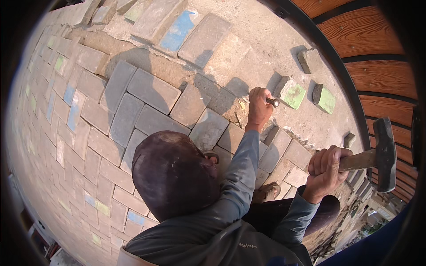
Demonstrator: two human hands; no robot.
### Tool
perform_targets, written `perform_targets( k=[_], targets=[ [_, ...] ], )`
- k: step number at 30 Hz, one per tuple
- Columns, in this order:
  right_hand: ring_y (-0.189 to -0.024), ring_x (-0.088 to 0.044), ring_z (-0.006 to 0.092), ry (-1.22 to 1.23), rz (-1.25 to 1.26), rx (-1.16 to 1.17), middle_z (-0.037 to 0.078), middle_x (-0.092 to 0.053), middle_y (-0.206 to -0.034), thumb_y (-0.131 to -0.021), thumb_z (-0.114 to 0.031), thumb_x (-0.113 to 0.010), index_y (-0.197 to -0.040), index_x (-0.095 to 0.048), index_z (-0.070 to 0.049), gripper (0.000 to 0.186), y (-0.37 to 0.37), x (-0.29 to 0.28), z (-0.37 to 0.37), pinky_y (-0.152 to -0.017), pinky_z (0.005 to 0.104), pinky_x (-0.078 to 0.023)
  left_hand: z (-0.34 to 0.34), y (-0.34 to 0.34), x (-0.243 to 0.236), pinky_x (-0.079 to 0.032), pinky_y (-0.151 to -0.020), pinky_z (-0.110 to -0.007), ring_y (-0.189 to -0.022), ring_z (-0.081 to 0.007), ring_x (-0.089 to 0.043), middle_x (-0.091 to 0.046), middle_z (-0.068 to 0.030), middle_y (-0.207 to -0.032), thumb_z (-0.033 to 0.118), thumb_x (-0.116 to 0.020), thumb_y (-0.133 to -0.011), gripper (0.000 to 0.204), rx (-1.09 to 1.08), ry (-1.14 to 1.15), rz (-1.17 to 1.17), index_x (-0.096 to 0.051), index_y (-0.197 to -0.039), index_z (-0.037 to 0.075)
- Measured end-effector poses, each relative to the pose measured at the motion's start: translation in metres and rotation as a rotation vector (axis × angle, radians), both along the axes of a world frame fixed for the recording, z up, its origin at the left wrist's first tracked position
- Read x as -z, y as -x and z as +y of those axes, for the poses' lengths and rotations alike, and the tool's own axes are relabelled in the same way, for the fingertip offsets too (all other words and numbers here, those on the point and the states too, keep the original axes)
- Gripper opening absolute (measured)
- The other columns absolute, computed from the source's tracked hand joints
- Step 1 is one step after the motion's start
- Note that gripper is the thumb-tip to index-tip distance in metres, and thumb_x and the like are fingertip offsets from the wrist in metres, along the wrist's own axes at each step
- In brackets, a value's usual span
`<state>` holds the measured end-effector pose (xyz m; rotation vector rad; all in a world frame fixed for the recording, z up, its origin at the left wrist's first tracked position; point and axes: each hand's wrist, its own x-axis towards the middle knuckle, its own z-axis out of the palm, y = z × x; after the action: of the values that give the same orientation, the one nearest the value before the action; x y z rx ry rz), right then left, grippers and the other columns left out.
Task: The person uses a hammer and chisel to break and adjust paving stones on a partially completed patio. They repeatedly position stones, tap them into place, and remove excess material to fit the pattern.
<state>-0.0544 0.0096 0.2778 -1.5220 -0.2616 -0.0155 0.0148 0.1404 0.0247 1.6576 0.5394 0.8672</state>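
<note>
Neither of my hands is in view. Directly before me a co-worker in a dark head covering (175, 175) and a grey-blue long-sleeved top crouches over the paving. The co-worker's left hand (258, 107) is closed around a short metal chisel (273, 102), whose round end sticks out; its other end is hidden. In the co-worker's raised right hand (326, 170) is a hammer (385, 155) with a wooden handle and a dark steel head. Beneath the chisel hand lies rough, broken ground at the edge of the laid paving bricks (153, 91).
Loose cut bricks with green paint (293, 94) lie on the concrete strip right of the chisel. Larger loose pavers (205, 39) sit at the far side. A wood-slat gate with a black frame (377, 55) curves along the right. Blue fabric (377, 248) shows at the lower right.
</note>
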Motion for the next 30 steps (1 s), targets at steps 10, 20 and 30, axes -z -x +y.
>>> perform_targets(
  k=[10, 20, 30],
  targets=[
    [-0.047, -0.041, 0.003, 0.426, 0.434, -0.092, -0.005, -0.049, -0.062, -0.099, -0.013, -0.067, -0.093, -0.053, -0.009, 0.016, 0.028, 0.1, 0.04, -0.042, 0.0238, -0.031, -0.001, 0.002, -0.003, -0.042, -0.088, -0.049, -0.097, -0.0389, -0.055, -0.058, -0.0135, -0.089, -0.009, -0.066, -0.071, 0.025, 0.023, -0.031, -0.009, -0.055, -0.087, 0.007],
    [-0.044, -0.028, 0.0048, -0.086, -0.365, -0.029, -0.004, -0.032, -0.057, -0.105, -0.015, -0.057, -0.085, -0.047, -0.01, 0.023, -0.016, -0.051, 0.023, -0.038, 0.0228, -0.026, 0.001, -0.003, -0.002, -0.042, -0.083, -0.049, -0.091, -0.0392, -0.056, -0.059, -0.0152, -0.086, -0.008, -0.064, -0.073, 0.019, -0.004, 0.025, 0.02, -0.055, -0.084, 0.004],
    [-0.038, -0.033, 0.0048, 0.283, 0.771, -0.011, -0.007, -0.037, -0.055, -0.095, -0.01, -0.067, -0.089, -0.048, -0.015, 0.021, 0.022, 0.102, 0.018, -0.034, 0.0251, -0.024, 0.003, -0.006, 0.001, -0.042, -0.084, -0.048, -0.091, -0.0377, -0.056, -0.058, -0.0138, -0.086, -0.01, -0.064, -0.072, 0.024, -0.023, 0.098, -0.039, -0.054, -0.086, 0.006]
  ],
)
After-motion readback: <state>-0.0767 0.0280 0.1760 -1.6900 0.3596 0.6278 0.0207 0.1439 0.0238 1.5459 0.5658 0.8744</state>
